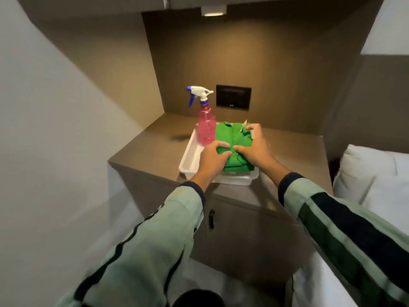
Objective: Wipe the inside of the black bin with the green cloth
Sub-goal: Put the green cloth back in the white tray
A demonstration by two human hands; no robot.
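Observation:
A bunched green cloth (230, 136) lies in a white plastic tray (190, 159) on a brown bedside cabinet. My left hand (211, 161) presses on the cloth's near left part with curled fingers. My right hand (254, 147) grips the cloth's right side, fingers spread over it. A dark rounded shape (197, 298) at the bottom edge may be the black bin; most of it is cut off.
A pink spray bottle (205, 127) with a white and blue trigger stands in the tray's far left corner. A black wall panel (233, 97) sits behind. The cabinet door has a black handle (212, 219). A white pillow (371, 173) and bed lie right.

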